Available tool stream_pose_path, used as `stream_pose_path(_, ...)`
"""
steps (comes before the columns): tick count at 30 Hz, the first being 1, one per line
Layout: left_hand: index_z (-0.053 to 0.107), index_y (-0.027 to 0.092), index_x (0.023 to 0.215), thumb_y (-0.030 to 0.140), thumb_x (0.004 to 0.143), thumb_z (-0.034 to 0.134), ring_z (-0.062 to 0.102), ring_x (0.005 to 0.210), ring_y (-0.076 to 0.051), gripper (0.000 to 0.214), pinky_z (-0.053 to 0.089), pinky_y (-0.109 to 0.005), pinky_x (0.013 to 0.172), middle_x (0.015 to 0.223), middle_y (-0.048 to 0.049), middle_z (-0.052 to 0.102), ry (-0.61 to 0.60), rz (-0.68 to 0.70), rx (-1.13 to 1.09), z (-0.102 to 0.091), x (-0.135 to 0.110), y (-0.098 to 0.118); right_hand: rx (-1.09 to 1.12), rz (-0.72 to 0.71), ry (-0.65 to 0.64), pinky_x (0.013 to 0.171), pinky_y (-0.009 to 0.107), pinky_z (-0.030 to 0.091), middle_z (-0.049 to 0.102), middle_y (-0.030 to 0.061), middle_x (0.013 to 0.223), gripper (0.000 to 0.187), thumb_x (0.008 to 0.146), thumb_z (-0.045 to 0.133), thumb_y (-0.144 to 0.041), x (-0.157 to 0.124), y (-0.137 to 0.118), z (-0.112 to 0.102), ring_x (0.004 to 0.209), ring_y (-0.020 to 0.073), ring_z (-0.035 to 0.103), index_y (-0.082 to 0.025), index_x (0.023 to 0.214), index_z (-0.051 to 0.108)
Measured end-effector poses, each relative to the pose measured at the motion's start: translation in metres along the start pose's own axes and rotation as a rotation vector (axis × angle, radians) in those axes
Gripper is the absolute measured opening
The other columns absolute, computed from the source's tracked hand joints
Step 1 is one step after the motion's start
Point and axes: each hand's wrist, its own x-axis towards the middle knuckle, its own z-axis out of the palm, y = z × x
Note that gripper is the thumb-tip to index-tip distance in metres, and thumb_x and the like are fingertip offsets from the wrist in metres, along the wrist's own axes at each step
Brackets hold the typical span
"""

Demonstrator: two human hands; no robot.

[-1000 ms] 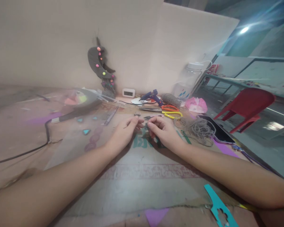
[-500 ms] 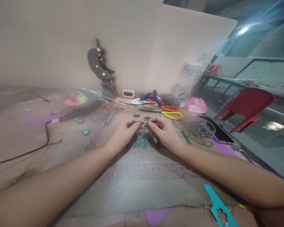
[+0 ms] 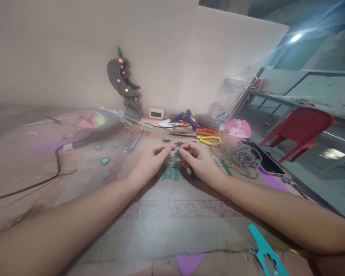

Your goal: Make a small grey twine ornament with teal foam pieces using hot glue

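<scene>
Over the middle of the covered tabletop, my left hand [image 3: 157, 159] and my right hand [image 3: 197, 159] face each other, a small gap between their fingertips. Thumb and index finger of the right hand are pinched at a small dark grey piece [image 3: 177, 153], too blurred to name. The left hand's fingers are curled and pressed together; whatever is in them, if anything, is too small to make out. Just beyond the hands lie small dark snips [image 3: 183, 143] and a small grey piece [image 3: 166, 140]. To the right of the right hand is a loose heap of grey cord [image 3: 243, 159].
Behind lie orange- and yellow-handled scissors [image 3: 208, 136], a blue glue gun [image 3: 184, 117] and a white clock [image 3: 156, 113]. A phone [image 3: 266, 159] rests at the right edge, a clear bottle [image 3: 228, 97] behind it. A teal cutout [image 3: 266, 249] lies near the front; a grey crescent ornament [image 3: 115, 76] hangs on the wall.
The left thumb has drawn back slightly to the left, so the gap between the fingertips is a little wider. The right hand stays nearly still.
</scene>
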Motion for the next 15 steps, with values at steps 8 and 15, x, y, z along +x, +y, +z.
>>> stream_pose_path(8,0.076,0.018,0.086,0.032,0.079,0.058,0.059,0.066,-0.016,0.024,0.041,-0.024,0.056,0.07,-0.0015,0.067,0.039,-0.011,0.031,0.0003,0.0026,-0.0018,0.008,0.015,-0.012,0.048,0.023,0.04,0.053,-0.0058,0.058,0.03,0.087,0.062,-0.05,-0.0012,-0.0014,-0.0002,0.05,0.0101,0.049,-0.02,0.088,0.055)
stream_pose_path(15,0.078,0.018,0.096,0.034,0.077,0.064,0.066,0.074,-0.019,0.029,0.049,-0.028,0.067,0.083,-0.0049,0.075,0.009,-0.007,-0.007,0.0004,-0.0018,0.005,0.005,0.009,-0.004,0.048,0.023,0.041,0.053,-0.0062,0.057,0.032,0.086,0.062,-0.052,-0.0005,-0.0006,0.0003,0.05,0.0103,0.049,-0.021,0.088,0.055)
